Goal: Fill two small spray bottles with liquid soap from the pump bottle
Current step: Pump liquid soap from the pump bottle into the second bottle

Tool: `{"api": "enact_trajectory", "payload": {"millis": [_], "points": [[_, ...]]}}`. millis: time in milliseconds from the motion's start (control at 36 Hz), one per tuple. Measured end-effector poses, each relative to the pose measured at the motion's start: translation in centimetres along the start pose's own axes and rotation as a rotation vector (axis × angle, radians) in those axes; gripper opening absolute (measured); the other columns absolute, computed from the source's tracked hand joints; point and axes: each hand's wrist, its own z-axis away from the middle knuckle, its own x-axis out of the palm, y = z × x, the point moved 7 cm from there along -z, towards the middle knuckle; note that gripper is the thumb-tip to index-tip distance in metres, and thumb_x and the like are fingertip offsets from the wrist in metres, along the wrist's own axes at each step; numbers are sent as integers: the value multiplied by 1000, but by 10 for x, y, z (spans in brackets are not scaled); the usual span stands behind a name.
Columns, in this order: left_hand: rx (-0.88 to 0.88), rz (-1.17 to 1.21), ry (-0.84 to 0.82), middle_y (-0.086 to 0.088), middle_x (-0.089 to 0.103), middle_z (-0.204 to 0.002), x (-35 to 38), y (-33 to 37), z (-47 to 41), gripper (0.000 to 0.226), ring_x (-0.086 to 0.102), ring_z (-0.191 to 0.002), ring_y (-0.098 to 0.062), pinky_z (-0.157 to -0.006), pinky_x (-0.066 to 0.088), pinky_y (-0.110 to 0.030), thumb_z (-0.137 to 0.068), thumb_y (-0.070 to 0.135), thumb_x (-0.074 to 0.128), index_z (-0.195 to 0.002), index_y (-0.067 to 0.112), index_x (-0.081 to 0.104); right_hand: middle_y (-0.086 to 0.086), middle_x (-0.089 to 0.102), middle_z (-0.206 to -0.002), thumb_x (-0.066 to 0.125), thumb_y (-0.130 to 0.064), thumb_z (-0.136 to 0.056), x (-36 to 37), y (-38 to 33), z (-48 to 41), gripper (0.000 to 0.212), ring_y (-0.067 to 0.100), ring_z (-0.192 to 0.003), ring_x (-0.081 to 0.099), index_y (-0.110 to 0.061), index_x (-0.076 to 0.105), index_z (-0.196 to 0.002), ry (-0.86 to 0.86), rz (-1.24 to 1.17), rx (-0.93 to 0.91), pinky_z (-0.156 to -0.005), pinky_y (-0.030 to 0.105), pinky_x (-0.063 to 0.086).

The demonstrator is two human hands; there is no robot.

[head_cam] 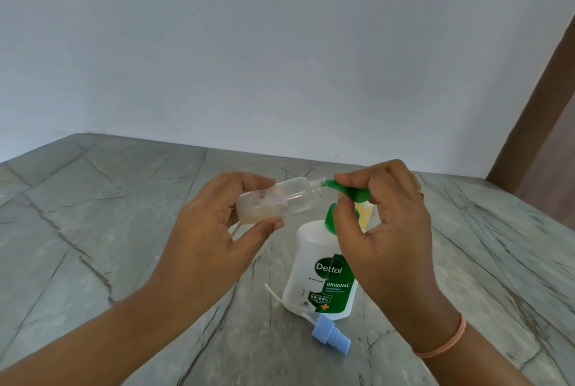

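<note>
Spray bottle [280, 202] lies nearly level, gripped in my left hand [217, 230] above the tabletop [124, 198], long axis 9-to-3, open neck pointing 3 o'clock at the green spout [334, 186]. My right hand [382, 223] pinches the upright pump bottle's [317, 276] head.

Left and right of the pump bottle [320, 276], the tabletop [93, 214] offers wide room back to the wall [249, 58]. A blue spray cap [331, 334] lies just in front of the bottle's foot. A yellowish bottle [365, 212] stands close behind it.

Bare forearms [93, 342]; behind the right hand [385, 230], 1 thin peach wristband [449, 342].
</note>
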Motion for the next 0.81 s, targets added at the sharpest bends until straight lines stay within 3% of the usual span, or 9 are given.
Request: {"api": "enact_trajectory", "payload": {"millis": [278,583,806], "points": [[-15,-4,3,25,59,-100,-2,-1,0,35,56,-97,7,-70,42,2,-65,40,66,-97,44,53,0,49,-83,48,-15,-78,7,6,12,19,20,-76,47,-5,63,-84,74,-8,10,-67,17,36],[-24,31,8,21,63,-99,-1,0,1,36,59,-95,6,-69,44,0,-66,34,68,-98,41,55,-8,48,-88,46,-21,-79,0,0,2,21,17,-79,50,-11,63,-88,-5,48,-10,-67,16,38],[-15,26,4,21,62,-101,0,2,0,35,59,-95,6,-70,44,0,-67,36,67,-99,41,54,-4,48,-85,47,-19,-79,3,3,4,20,18,-79,48,-9,62,-86,16,17,1,-68,15,37]]}}
